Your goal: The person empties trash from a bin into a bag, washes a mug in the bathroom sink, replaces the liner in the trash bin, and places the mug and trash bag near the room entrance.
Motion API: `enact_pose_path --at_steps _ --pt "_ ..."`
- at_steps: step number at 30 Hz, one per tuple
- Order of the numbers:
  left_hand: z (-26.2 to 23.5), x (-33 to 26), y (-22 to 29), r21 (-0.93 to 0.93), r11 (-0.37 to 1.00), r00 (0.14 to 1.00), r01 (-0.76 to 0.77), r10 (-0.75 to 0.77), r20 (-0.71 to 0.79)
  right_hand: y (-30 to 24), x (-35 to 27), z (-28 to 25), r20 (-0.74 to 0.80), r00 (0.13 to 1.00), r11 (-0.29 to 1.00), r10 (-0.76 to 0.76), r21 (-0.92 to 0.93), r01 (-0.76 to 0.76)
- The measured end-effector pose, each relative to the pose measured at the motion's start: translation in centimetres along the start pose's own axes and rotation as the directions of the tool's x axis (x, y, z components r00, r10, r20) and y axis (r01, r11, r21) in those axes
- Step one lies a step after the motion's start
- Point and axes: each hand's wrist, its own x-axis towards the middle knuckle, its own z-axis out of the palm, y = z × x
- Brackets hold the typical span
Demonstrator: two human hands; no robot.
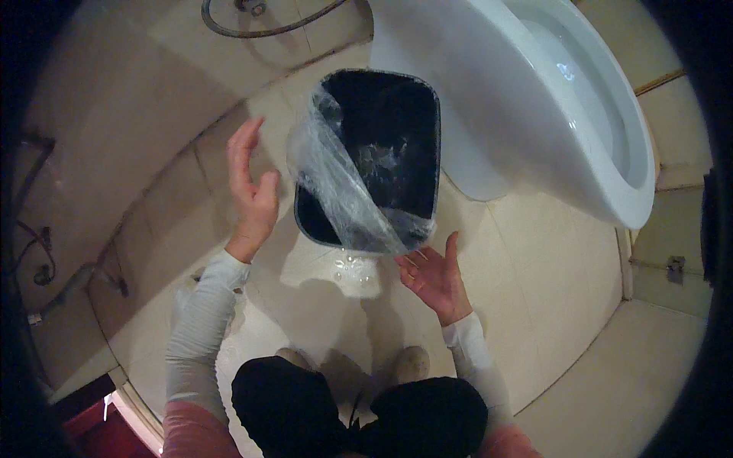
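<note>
A dark, roughly rectangular bin (397,114) stands in the middle, its opening facing up. Clear plastic film, like a thin bag (336,172), lies across its left side and over the near rim. My left hand (252,183) is left of the bin, open and apart from it, thumb and fingers spread. Just below the bin's near right corner is my right hand (435,282), palm up, thumb stretched out and fingers partly curled. Its fingertips are close to the film's edge; whether they touch it I cannot tell.
A white ceramic basin or toilet-like fixture (534,114) rises at the upper right. A hose (267,34) curves along the far wall, and pipes (72,286) run at the left. Wet patches (355,275) shine on the tiled floor near my shoes (412,362).
</note>
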Motion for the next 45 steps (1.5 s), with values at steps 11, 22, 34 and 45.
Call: enact_pose_path --at_steps 11,22,34,45 --pt "-4.7 -6.3 0.0 0.147 0.880 0.875 -0.452 0.404 0.268 3.7 -0.1 0.2 0.134 0.986 0.987 -0.097 -0.112 0.112" --pt "3.9 -17.9 -1.4 -0.157 0.923 0.862 0.351 -0.253 0.440 8.3 5.0 2.7 0.101 0.877 0.567 -0.470 -0.726 0.388" --pt "7.8 -13.6 -1.1 -0.171 0.644 0.648 0.746 -0.642 0.410 11.5 4.2 2.6 0.641 0.706 -0.804 -0.301 -0.569 0.173" --pt "6.8 -16.1 -4.2 -0.517 -0.228 0.407 0.825 -0.397 0.823 7.3 3.9 2.7 0.102 0.881 0.386 -0.462 -0.871 0.304"
